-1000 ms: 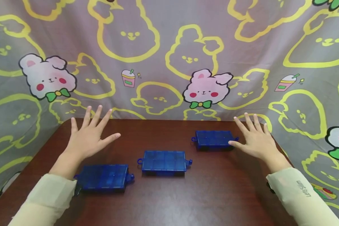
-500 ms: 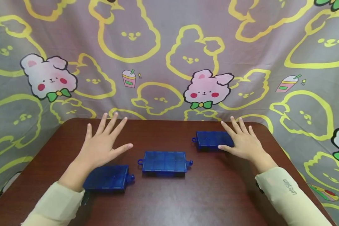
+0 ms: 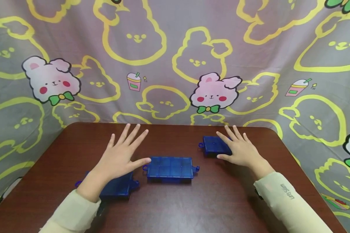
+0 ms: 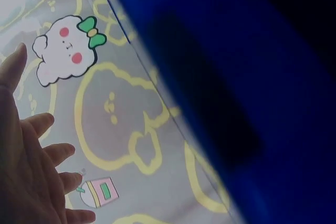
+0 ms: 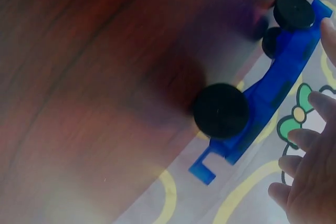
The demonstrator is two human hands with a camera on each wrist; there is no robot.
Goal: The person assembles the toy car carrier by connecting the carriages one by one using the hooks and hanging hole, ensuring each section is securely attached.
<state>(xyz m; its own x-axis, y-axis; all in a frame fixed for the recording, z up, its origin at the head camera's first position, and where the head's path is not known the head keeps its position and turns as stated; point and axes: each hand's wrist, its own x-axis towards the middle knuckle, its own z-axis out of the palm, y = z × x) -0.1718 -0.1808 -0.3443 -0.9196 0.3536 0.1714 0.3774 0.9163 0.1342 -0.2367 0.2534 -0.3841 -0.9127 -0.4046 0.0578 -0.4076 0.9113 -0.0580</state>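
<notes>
Three translucent blue toy wagons stand on the brown table (image 3: 175, 207) in a slanting row. Over the left wagon (image 3: 118, 187) my left hand (image 3: 118, 160) is held with fingers spread, hiding much of it; its thumb tip overlaps the left end of the middle wagon (image 3: 170, 167) in the head view. My right hand (image 3: 242, 150), fingers also spread, covers the right part of the far wagon (image 3: 214, 145). Black wheels (image 5: 220, 110) and an end coupling (image 5: 202, 170) show on a wagon in the right wrist view. Neither hand holds anything.
A grey curtain (image 3: 163, 71) with yellow outlines and rabbit prints hangs behind the table's far edge. Each wagon seen whole has a ring at one end and a hook at the other. In the left wrist view, a blurred blue wagon (image 4: 220, 51) fills the right side.
Both hands have moved inward, the left one rightward and slightly down, the right one leftward. They now cover more of the left and far wagons. The wagons have stayed in place.
</notes>
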